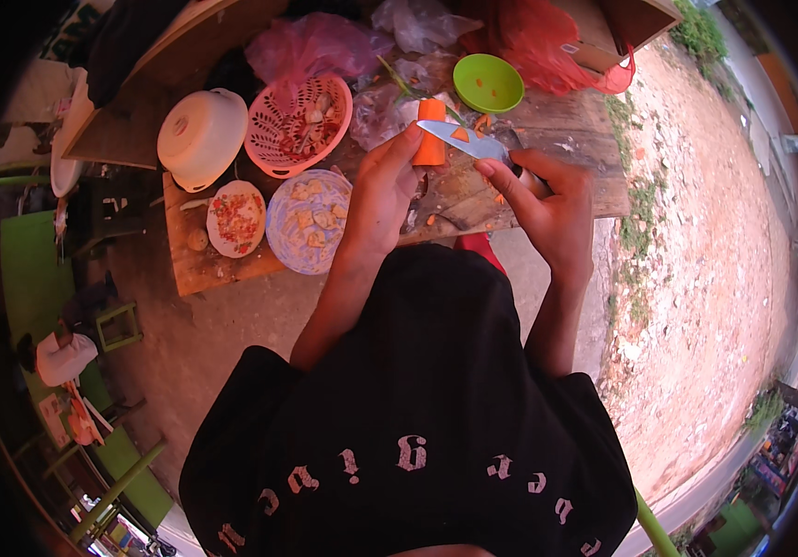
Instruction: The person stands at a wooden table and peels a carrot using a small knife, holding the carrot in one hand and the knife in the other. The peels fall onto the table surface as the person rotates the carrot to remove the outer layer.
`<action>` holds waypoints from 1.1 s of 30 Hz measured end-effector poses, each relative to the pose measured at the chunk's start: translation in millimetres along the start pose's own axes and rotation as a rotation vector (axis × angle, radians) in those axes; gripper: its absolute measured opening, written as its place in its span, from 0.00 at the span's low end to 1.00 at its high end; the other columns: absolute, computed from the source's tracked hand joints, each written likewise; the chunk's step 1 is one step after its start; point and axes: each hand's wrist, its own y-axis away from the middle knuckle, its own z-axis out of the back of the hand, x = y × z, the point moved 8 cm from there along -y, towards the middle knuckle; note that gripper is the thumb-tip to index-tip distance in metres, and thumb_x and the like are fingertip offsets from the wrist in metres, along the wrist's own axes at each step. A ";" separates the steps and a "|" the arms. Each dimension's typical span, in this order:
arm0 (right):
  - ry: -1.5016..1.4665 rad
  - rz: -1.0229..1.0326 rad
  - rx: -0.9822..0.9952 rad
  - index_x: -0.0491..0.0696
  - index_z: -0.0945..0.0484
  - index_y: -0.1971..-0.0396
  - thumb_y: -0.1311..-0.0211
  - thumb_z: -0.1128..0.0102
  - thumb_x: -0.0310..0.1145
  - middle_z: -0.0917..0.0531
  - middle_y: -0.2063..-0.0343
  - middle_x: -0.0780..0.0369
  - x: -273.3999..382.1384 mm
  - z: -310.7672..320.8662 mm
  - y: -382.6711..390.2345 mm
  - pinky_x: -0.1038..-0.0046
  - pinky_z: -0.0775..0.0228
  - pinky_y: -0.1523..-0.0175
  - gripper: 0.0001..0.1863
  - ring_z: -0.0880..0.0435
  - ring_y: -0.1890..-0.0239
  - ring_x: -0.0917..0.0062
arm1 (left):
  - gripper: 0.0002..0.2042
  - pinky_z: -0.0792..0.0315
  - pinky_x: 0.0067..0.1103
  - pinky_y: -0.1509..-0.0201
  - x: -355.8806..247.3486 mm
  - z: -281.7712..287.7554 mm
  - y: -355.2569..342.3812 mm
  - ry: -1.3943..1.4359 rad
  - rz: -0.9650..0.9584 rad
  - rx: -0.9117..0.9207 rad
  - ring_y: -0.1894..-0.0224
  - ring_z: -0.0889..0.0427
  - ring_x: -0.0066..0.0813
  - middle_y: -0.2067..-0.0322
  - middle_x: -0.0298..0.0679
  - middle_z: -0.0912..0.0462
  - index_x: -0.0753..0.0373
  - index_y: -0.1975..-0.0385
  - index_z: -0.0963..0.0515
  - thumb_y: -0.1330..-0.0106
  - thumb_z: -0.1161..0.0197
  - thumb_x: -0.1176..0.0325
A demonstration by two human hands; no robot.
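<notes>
My left hand (385, 190) is closed round a thick piece of orange carrot (431, 153), held upright above the wooden table. In my right hand (552, 200) is a knife (487, 146), its handle wrapped by my fingers. The blade points left and lies across the upper part of the carrot. A small slice of carrot (460, 135) clings to the blade. Just beyond the knife stands a green bowl (489, 82) with a few orange pieces in it.
Left of my hands, the wooden table (594, 176) carries a pink basket (259, 153), a cream basin (196, 139), a plate of chopped red bits (236, 219) and a patterned bowl of pale chunks (309, 220). Plastic bags (320, 46) lie behind. A person (66, 357) sits far left.
</notes>
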 end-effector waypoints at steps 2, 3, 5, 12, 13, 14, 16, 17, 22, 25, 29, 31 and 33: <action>-0.005 0.006 0.072 0.39 0.15 0.71 0.44 0.24 0.44 0.26 0.87 0.64 3.3 -10.9 3.7 0.77 0.44 0.77 0.19 0.35 0.83 0.86 | 0.22 0.28 0.25 0.44 -0.8 -5.0 -0.9 0.005 0.009 -0.040 0.49 0.20 0.27 0.48 0.46 0.19 0.73 0.45 0.25 0.24 0.46 0.58; -0.008 0.009 0.105 0.39 0.15 0.71 0.45 0.24 0.44 0.26 0.87 0.64 5.0 -16.8 5.0 0.76 0.44 0.77 0.20 0.35 0.83 0.86 | 0.22 0.28 0.25 0.44 -2.1 -6.9 -1.5 0.005 0.013 -0.059 0.50 0.20 0.27 0.48 0.46 0.19 0.73 0.45 0.25 0.24 0.46 0.58; -0.025 0.033 0.130 0.39 0.15 0.72 0.46 0.24 0.44 0.25 0.87 0.63 11.2 -22.9 5.6 0.75 0.43 0.77 0.20 0.34 0.83 0.84 | 0.22 0.28 0.25 0.44 -1.5 -6.9 -1.1 0.010 0.041 -0.051 0.51 0.19 0.27 0.48 0.46 0.19 0.73 0.45 0.25 0.25 0.45 0.57; 0.038 0.169 0.058 0.41 0.14 0.73 0.46 0.24 0.46 0.23 0.87 0.59 10.8 -30.3 -3.0 0.72 0.37 0.76 0.20 0.27 0.86 0.75 | 0.24 0.27 0.24 0.45 -2.4 -1.3 -7.3 -0.040 -0.006 -0.109 0.53 0.19 0.26 0.51 0.46 0.19 0.72 0.44 0.26 0.26 0.43 0.55; 0.065 0.166 0.094 0.42 0.14 0.73 0.46 0.24 0.47 0.23 0.88 0.59 9.9 -34.5 -4.8 0.72 0.36 0.76 0.20 0.26 0.86 0.74 | 0.23 0.27 0.24 0.45 -3.6 3.2 -8.1 -0.008 -0.015 -0.135 0.53 0.19 0.26 0.52 0.46 0.18 0.73 0.45 0.27 0.26 0.43 0.55; 0.090 0.161 0.131 0.43 0.14 0.73 0.46 0.25 0.48 0.24 0.89 0.59 11.6 -39.7 -9.3 0.72 0.36 0.76 0.21 0.25 0.86 0.72 | 0.22 0.27 0.24 0.45 -8.9 8.4 -6.6 -0.050 -0.054 -0.155 0.53 0.19 0.26 0.52 0.46 0.18 0.72 0.45 0.27 0.25 0.44 0.57; 0.108 0.177 0.140 0.44 0.13 0.72 0.46 0.26 0.51 0.24 0.89 0.59 14.7 -41.7 -16.0 0.72 0.35 0.76 0.21 0.24 0.86 0.69 | 0.22 0.27 0.25 0.45 -15.7 14.2 -9.0 -0.029 -0.076 -0.148 0.52 0.20 0.26 0.52 0.45 0.18 0.72 0.44 0.27 0.25 0.44 0.57; 0.098 0.196 0.125 0.45 0.13 0.72 0.46 0.26 0.52 0.24 0.90 0.59 16.5 -40.7 -16.8 0.71 0.34 0.76 0.22 0.23 0.86 0.68 | 0.22 0.27 0.26 0.45 -15.3 15.9 -9.3 -0.030 -0.089 -0.154 0.53 0.20 0.27 0.52 0.45 0.18 0.72 0.44 0.27 0.25 0.45 0.57; 0.194 0.159 0.007 0.50 0.11 0.71 0.46 0.34 0.64 0.21 0.88 0.58 -8.5 -33.9 -38.5 0.63 0.27 0.71 0.29 0.18 0.80 0.61 | 0.21 0.27 0.29 0.45 -2.4 26.3 2.9 -0.098 -0.040 -0.159 0.54 0.21 0.28 0.51 0.46 0.19 0.71 0.43 0.27 0.25 0.45 0.58; 0.250 0.020 -0.150 0.49 0.12 0.73 0.45 0.37 0.66 0.20 0.87 0.57 -34.4 -21.4 -45.4 0.61 0.26 0.71 0.31 0.17 0.79 0.59 | 0.21 0.29 0.30 0.42 31.7 32.1 15.5 -0.069 0.243 0.029 0.52 0.21 0.30 0.51 0.46 0.18 0.71 0.44 0.26 0.25 0.45 0.59; 0.319 -0.052 -0.135 0.48 0.12 0.74 0.45 0.35 0.65 0.20 0.87 0.56 -56.7 -35.4 -52.1 0.61 0.27 0.72 0.30 0.17 0.79 0.59 | 0.23 0.32 0.28 0.39 45.9 -26.3 35.1 -0.061 0.450 0.599 0.48 0.21 0.35 0.49 0.47 0.20 0.70 0.49 0.24 0.28 0.43 0.53; 0.305 -0.035 -0.098 0.47 0.12 0.75 0.45 0.35 0.65 0.20 0.86 0.56 -57.3 -57.5 -53.5 0.62 0.27 0.72 0.31 0.17 0.79 0.58 | 0.20 0.34 0.29 0.33 40.2 -85.9 43.7 0.009 0.337 0.906 0.39 0.23 0.38 0.47 0.47 0.19 0.73 0.48 0.23 0.27 0.44 0.60; 0.288 -0.006 -0.097 0.46 0.13 0.75 0.44 0.37 0.65 0.20 0.86 0.56 -58.5 -70.9 -54.2 0.61 0.27 0.71 0.32 0.17 0.78 0.57 | 0.21 0.37 0.29 0.31 68.6 -97.3 39.0 -0.088 0.531 0.866 0.37 0.26 0.39 0.43 0.49 0.21 0.73 0.45 0.24 0.27 0.43 0.59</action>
